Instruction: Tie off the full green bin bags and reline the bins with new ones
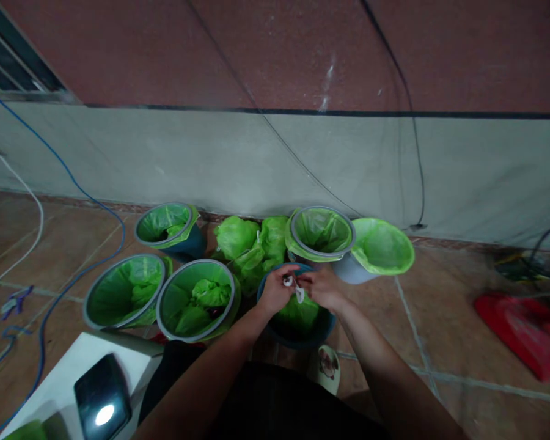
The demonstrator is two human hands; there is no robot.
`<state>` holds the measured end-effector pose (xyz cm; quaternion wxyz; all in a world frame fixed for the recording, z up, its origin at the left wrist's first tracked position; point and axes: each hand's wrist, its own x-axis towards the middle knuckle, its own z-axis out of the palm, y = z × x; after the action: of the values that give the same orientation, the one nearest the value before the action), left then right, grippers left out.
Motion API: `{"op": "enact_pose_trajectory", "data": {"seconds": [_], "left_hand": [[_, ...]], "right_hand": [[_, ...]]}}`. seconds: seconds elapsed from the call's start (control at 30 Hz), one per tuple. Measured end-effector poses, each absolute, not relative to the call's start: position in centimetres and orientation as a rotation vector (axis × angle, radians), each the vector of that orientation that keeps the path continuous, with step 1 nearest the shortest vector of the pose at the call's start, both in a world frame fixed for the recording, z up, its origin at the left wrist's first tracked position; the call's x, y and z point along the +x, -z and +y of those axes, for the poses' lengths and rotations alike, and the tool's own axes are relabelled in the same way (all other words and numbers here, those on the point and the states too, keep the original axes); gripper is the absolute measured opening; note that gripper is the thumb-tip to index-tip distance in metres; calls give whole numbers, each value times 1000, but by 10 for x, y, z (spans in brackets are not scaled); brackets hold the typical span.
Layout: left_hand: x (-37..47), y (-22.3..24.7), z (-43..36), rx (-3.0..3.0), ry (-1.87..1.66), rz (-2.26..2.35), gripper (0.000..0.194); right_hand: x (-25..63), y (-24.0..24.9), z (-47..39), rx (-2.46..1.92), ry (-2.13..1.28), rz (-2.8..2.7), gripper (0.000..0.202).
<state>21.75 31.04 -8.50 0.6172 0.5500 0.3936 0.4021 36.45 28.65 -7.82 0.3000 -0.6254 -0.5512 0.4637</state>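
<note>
Over a dark blue trash bin [321,336] at my feet, my two hands meet close together. My left hand [275,293] pinches a white drawstring, its fingers curled. Beside it, my right hand [321,288] is closed on the same white drawstring [299,294], part of which dangles between the hands. Below them a green garbage bag [300,315] sits gathered inside the bin. Fingers partly cover the string, so its exact knot or loop cannot be made out.
Bins with green liners stand around: two at left [123,290] [197,299], one behind them [165,223], two at right [323,229] [380,244]. Tied green bags [238,238] lie by the wall. A phone [103,397] rests on a white box [59,379]. A blue cable [68,171] crosses the floor.
</note>
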Motion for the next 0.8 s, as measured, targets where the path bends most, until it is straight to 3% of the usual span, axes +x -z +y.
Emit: {"op": "enact_pose_trajectory", "data": {"seconds": [0.17, 0.3, 0.53, 0.8], "left_hand": [[219, 88, 307, 951, -953, 848, 52], [218, 84, 310, 858, -921, 892, 44], [214, 78, 311, 893, -825, 886, 30], [215, 79, 313, 995, -834, 971, 14]], "right_hand": [[360, 63, 282, -1613, -1547, -1117, 24], [360, 61, 279, -1599, -1570, -964, 28], [361, 64, 282, -1703, -1336, -1173, 27], [369, 55, 284, -1807, -658, -1883, 25]]}}
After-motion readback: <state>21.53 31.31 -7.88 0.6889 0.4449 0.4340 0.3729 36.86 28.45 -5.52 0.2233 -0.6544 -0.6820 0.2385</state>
